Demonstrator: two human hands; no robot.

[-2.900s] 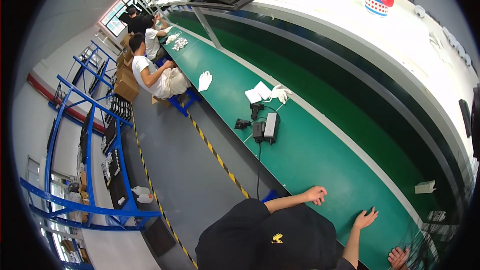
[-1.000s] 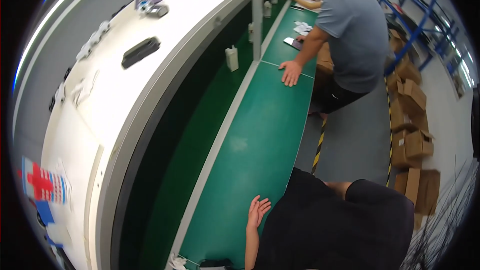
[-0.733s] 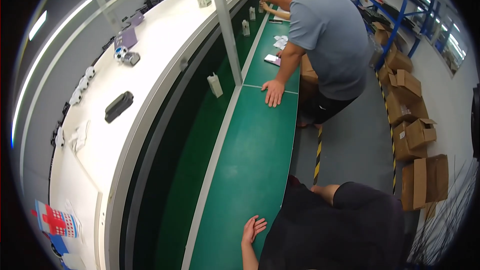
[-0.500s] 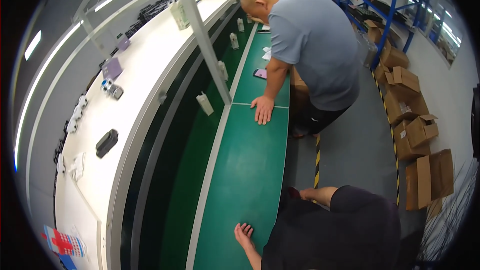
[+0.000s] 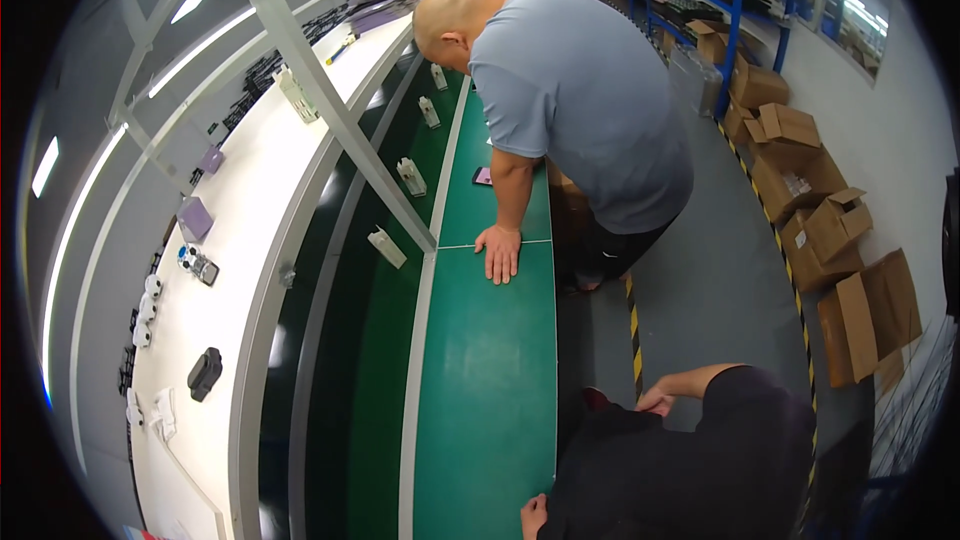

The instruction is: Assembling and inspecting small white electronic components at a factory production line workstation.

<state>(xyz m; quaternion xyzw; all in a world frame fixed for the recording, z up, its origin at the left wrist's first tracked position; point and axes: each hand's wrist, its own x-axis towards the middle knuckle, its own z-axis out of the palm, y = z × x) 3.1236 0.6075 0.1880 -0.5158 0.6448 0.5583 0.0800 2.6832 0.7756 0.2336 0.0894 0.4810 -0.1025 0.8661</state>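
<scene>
The long green desk (image 5: 490, 370) runs away up the room, bare along the stretch nearest the wearer. The left hand (image 5: 533, 516) rests at its near edge, low in the view, partly hidden behind the black top; I cannot tell whether its fingers are apart or together. The right hand (image 5: 656, 402) is well apart from the desk, held against the black clothing at the hip with its fingers curled loosely inward, gripping nothing that shows.

Further along the desk a co-worker in a grey shirt (image 5: 580, 110) leans over it, one hand (image 5: 499, 252) pressed flat on the green surface with fingers spread, just at a thin white seam across the belt. Near that forearm lies a small dark phone (image 5: 482, 176). Small white upright blocks (image 5: 386, 247) stand in a row along the darker channel beside the desk. On the white shelf to the left sit a black device (image 5: 204, 373) and a purple box (image 5: 194, 218). Open cardboard boxes (image 5: 845, 270) crowd the grey floor on the right.
</scene>
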